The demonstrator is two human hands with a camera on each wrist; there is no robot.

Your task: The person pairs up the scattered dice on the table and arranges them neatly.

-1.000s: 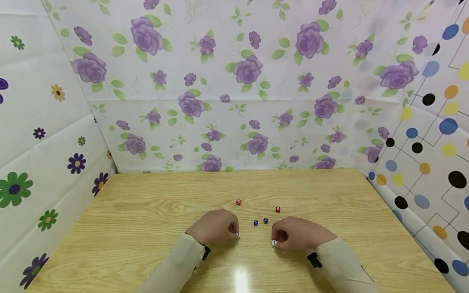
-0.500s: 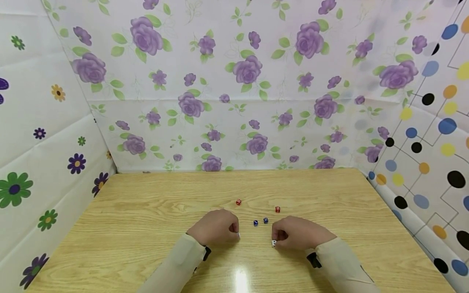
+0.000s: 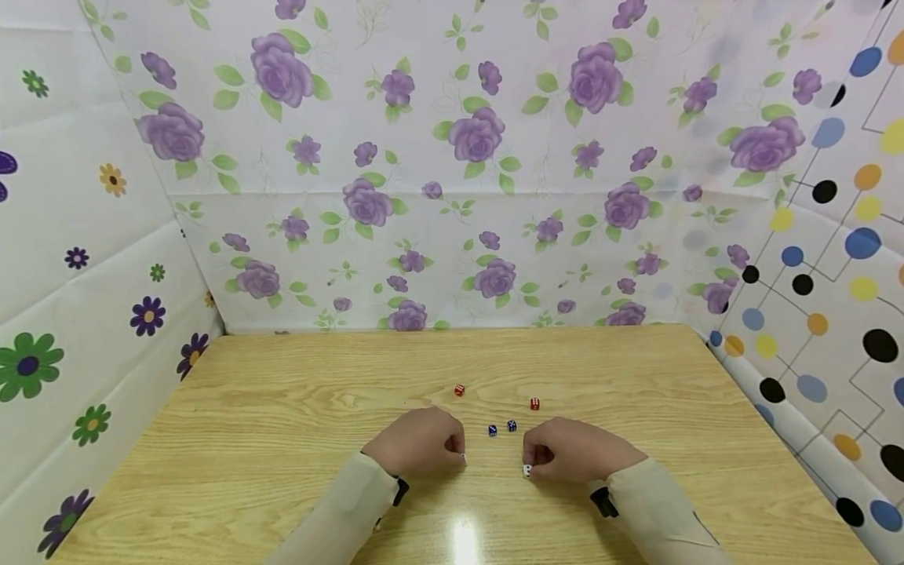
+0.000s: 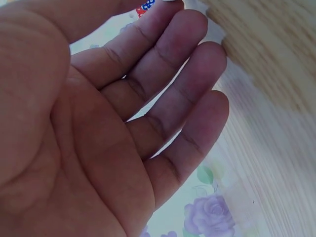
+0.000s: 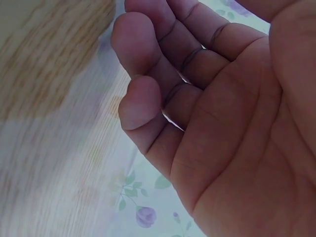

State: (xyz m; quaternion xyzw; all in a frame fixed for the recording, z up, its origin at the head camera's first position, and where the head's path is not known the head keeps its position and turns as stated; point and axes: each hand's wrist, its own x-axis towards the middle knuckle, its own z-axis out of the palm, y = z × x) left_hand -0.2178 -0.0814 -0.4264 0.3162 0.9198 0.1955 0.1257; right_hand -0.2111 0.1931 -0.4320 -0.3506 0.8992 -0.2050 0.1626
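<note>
Just above the table, my left hand (image 3: 418, 443) pinches a small white die (image 3: 464, 459) between thumb and index finger; only a sliver of it shows. In the left wrist view the other fingers (image 4: 190, 74) are loosely bent, apart from the palm. My right hand (image 3: 585, 451) pinches a second white die (image 3: 527, 471), a dotted face turned toward me. That die is out of sight in the right wrist view. Between and beyond the hands lie two blue dice, one at left (image 3: 492, 430) and one at right (image 3: 512, 425).
Farther back on the wooden table (image 3: 297, 392) are a red die (image 3: 460, 390) to the left and another red die (image 3: 534, 404) to the right. Floral cloth (image 3: 452, 235) hangs behind the table's back edge, with patterned sheets on both sides.
My left hand has shifted slightly right and nearer to me, and its white die has turned so that the dotted face is hidden. The right hand is almost still; the coloured dice stay put.
</note>
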